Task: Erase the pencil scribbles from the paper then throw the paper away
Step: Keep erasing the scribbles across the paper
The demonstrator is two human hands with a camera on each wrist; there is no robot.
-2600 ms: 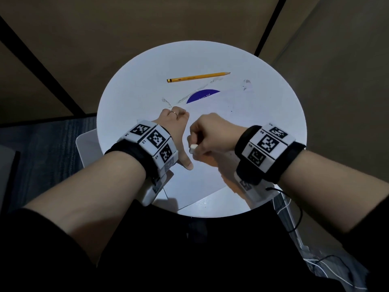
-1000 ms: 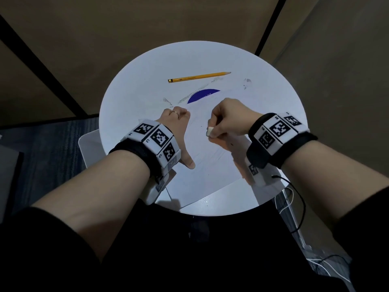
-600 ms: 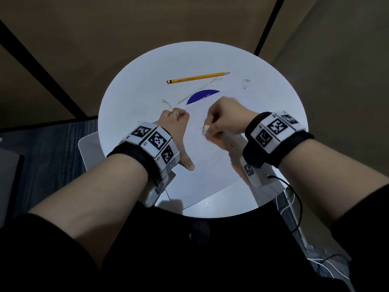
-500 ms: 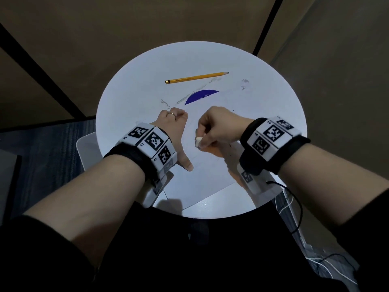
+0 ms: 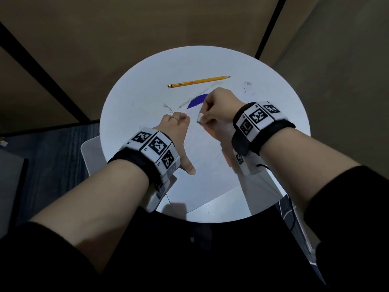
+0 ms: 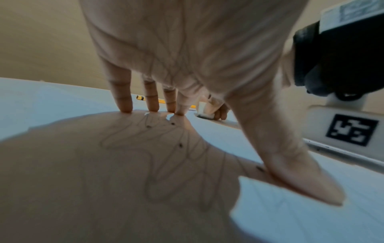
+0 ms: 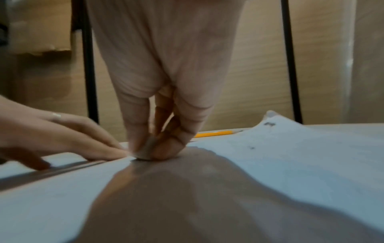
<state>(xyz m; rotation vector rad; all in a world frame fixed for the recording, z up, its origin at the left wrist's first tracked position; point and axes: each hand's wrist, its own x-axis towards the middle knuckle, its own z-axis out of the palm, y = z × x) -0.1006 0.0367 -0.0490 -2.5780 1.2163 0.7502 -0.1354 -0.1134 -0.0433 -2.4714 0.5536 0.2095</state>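
On the round white counter [image 5: 130, 98] the paper [image 5: 208, 171] lies flat under the left hand [image 5: 176, 133], whose straight fingers and spread thumb press it down, while the right hand [image 5: 219, 110] pinches a small white eraser [image 5: 199, 118] against the sheet, near a yellow pencil [image 5: 199, 81].

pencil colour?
Yellow-orange pencil with a dark sharpened tip; the head view shows it best.

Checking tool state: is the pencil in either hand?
No, the pencil lies alone on the table, beyond both hands.
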